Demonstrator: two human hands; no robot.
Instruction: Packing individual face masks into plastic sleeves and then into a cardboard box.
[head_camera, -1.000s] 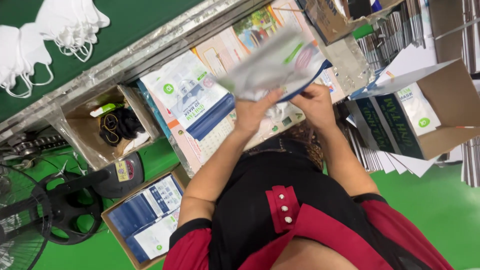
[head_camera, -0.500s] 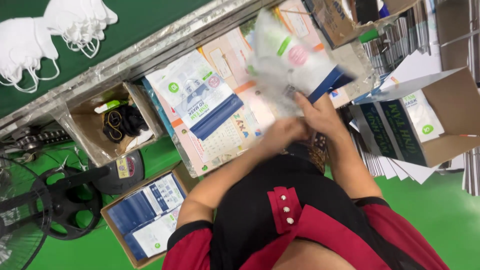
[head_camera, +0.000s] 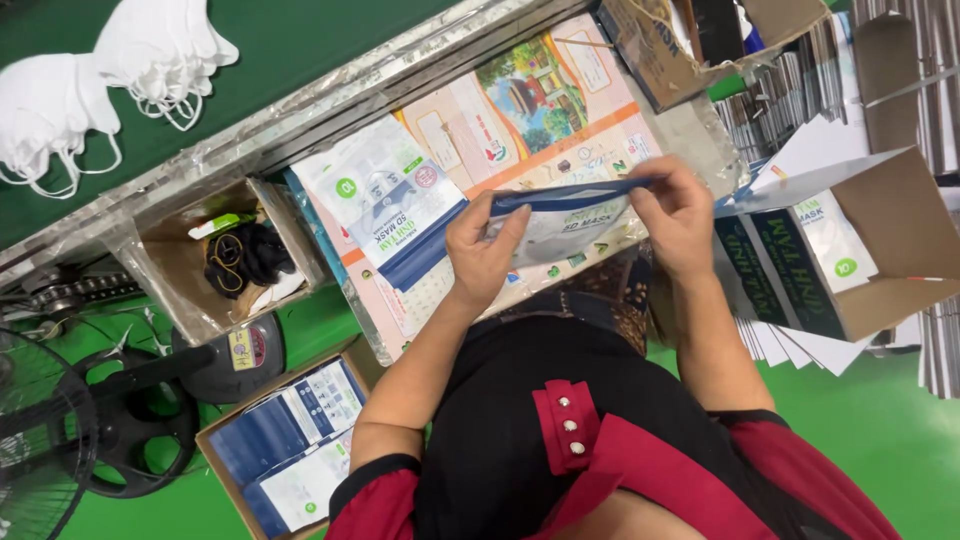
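While stretched between both hands over the desk (head_camera: 600, 120): a blue-and-white mask pouch (head_camera: 565, 222), held flat just above the lap. Left hand (head_camera: 483, 252), fingers closed on the pouch's left end; right hand (head_camera: 677, 213), fingers pinched on its blue top strip. Left of it, another pouch (head_camera: 385, 200) lying flat. Far left, white masks (head_camera: 110, 75).

Pouch (head_camera: 565, 222) in hands showing white-grey face, dark blue top band. Flat pouch (head_camera: 385, 200) on table showing white with blue stripe, green dot, red dot. Calendar sheet (head_camera: 540, 110) showing peach ground, orange band, colourful landscape print. Masks (head_camera: 110, 75) lying white on dark green belt (head_camera: 300, 40). Floor (head_camera: 880, 420) glowing bright green. Boxes (head_camera: 890, 230) being brown. Sleeves (head_camera: 800, 480) showing red, top black.
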